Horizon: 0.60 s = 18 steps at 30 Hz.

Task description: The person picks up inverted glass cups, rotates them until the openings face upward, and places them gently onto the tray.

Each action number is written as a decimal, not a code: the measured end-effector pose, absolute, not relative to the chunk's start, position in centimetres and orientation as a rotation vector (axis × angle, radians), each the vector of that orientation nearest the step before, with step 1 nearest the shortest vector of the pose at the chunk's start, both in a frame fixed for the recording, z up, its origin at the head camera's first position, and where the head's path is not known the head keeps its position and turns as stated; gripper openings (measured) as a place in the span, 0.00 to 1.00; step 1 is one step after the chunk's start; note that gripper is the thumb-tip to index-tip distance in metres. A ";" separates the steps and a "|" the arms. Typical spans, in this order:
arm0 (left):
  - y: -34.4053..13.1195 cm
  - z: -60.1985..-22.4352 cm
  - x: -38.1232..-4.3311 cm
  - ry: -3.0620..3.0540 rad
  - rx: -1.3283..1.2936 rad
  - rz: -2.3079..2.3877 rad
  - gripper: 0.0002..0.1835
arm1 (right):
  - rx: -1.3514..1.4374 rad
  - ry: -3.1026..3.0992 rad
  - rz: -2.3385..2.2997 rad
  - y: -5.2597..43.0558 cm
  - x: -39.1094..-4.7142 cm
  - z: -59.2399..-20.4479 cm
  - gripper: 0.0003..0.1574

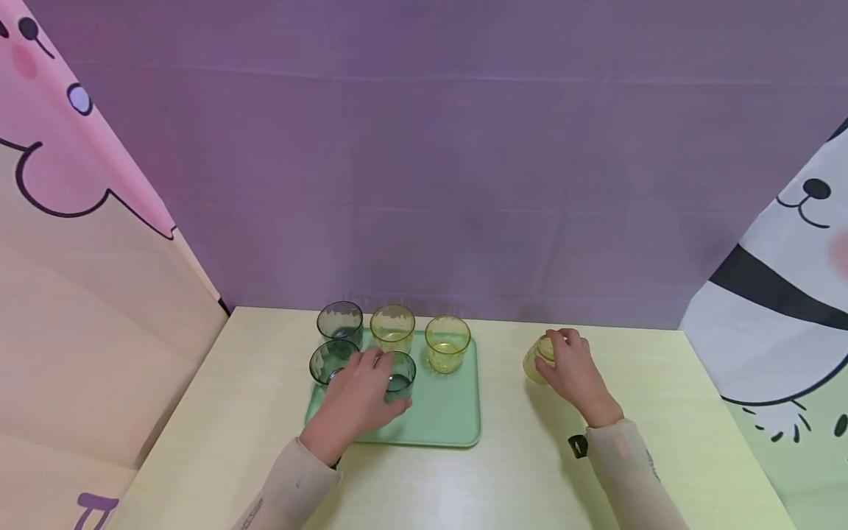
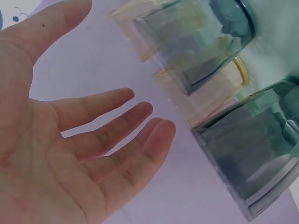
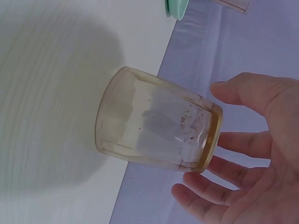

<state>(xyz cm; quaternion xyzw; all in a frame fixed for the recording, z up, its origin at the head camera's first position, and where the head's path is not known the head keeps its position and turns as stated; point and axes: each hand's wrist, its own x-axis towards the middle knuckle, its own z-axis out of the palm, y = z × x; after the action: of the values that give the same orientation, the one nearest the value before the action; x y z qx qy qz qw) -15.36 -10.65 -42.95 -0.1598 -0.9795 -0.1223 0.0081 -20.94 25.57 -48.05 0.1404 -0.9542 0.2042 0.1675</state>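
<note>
On the table to the right, a yellow glass (image 1: 534, 366) stands upside down. My right hand (image 1: 578, 374) is around its raised base, thumb on one side and fingers on the other. In the right wrist view a thin gap shows between thumb (image 3: 238, 91) and glass (image 3: 154, 121). Over the green tray (image 1: 450, 423), my left hand (image 1: 361, 394) reaches among upright glasses, its fingers spread and holding nothing in the left wrist view. Nearest to it are a dark green glass (image 1: 404, 375) and another dark green glass (image 1: 326, 362), both partly hidden by the hand.
At the tray's back stand a dark grey glass (image 1: 340, 320), a yellow glass (image 1: 392, 324) and another yellow glass (image 1: 447, 344). The pale wooden table (image 1: 503, 471) meets a purple cloth backdrop (image 1: 464, 184) behind; printed cloth hangs at both sides.
</note>
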 end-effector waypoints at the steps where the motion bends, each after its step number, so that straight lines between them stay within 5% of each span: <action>1: -10.7 -42.8 -15.1 -3.055 -0.497 -0.395 0.42 | 0.398 -2.721 0.584 25.5 -21.0 -48.1 0.26; 18: -11.0 -42.1 -11.5 -2.945 -0.513 -0.458 0.40 | 0.414 -2.746 0.552 25.6 -21.6 -48.4 0.28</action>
<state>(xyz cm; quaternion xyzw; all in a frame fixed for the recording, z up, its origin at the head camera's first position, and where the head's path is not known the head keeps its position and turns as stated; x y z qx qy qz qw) -11.55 -11.03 -42.12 -0.1694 -0.9721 -0.1511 0.0585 -21.58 25.58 -48.41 0.1445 -0.9582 0.1926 0.1545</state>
